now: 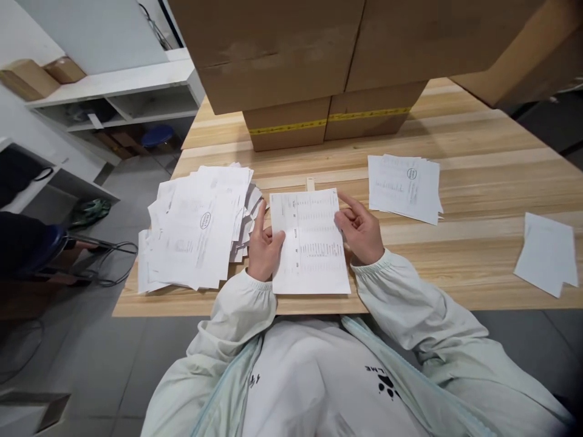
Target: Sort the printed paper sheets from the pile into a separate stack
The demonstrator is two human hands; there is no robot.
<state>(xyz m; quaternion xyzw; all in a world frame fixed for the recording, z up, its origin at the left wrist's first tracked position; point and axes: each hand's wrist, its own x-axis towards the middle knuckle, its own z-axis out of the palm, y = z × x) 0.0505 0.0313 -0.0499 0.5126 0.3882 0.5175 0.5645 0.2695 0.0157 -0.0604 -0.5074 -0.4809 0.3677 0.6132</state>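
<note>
A printed white sheet (312,243) lies flat on the wooden table (478,176) right in front of me. My left hand (264,246) grips its left edge, thumb on top and index finger stretched up. My right hand (362,227) pinches its right edge near the top corner, index finger pointing along the paper. A loose, untidy heap of printed sheets (195,233) lies just left of my left hand. A neater small stack of sheets (405,185) lies to the right, beyond my right hand.
Large cardboard boxes (291,67) with yellow tape stand at the back of the table. A few blank sheets (546,252) lie at the far right. White shelving (118,97), cables and a dark seat are on the floor to the left.
</note>
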